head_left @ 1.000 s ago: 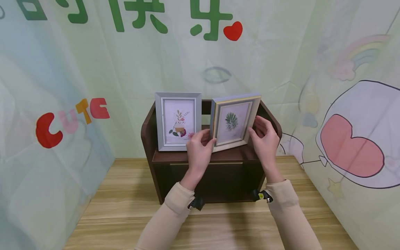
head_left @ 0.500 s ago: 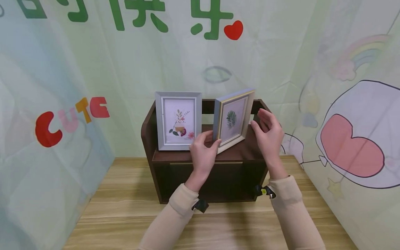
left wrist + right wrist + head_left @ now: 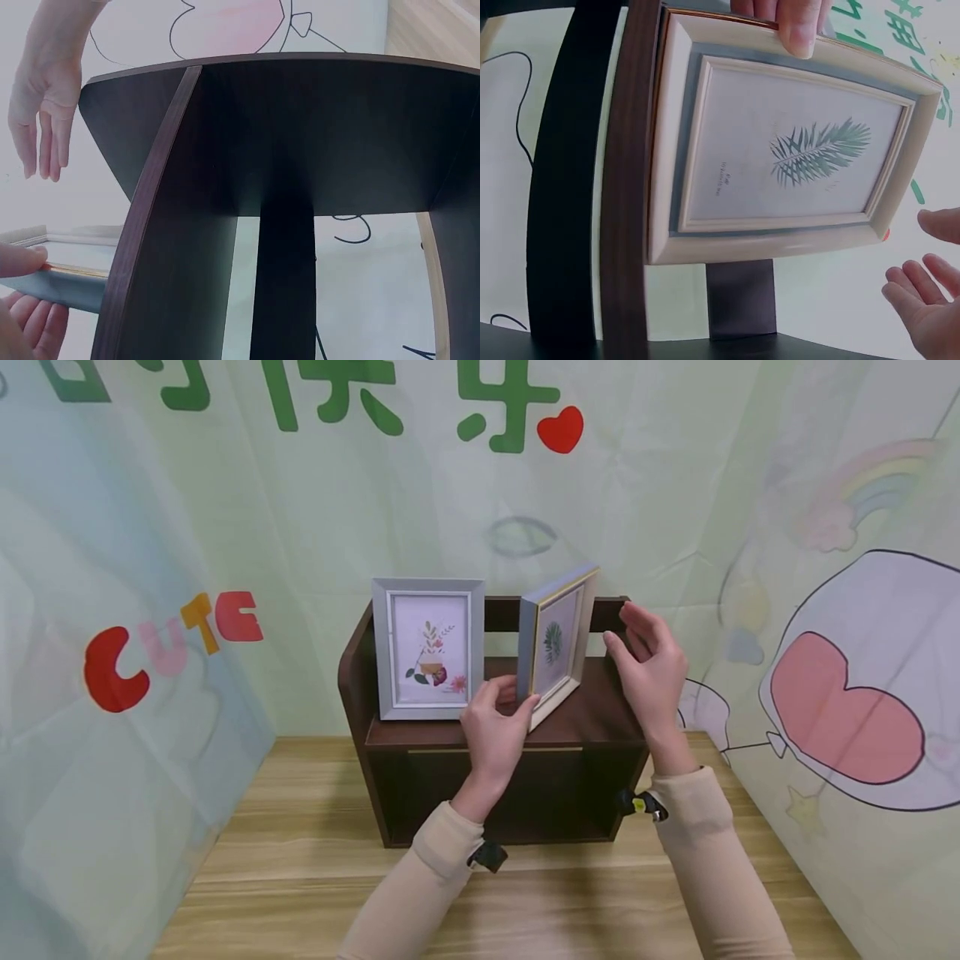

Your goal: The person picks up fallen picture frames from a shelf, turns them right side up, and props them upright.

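A cream picture frame (image 3: 557,647) with a green leaf print stands on the top board of a dark brown shelf (image 3: 510,793), turned at a steep angle. My left hand (image 3: 495,722) pinches its near left edge, thumb in front and fingers behind. In the right wrist view the leaf frame (image 3: 802,142) shows its whole face, with left fingertips (image 3: 799,26) on its edge. My right hand (image 3: 651,668) is apart from the frame, over the shelf's right side, fingers loosely bent around nothing. A silver-grey frame (image 3: 382,652) with a flower print stands upright to the left.
The shelf has raised side panels (image 3: 356,668) and a back rail (image 3: 501,614). It stands on a wood-grain table (image 3: 300,860). Printed cloth (image 3: 315,510) hangs behind and at both sides.
The leaf frame has turned further, its right side swinging backward, while my left hand keeps hold and shifts slightly right. My right hand has let go and moved up and right.
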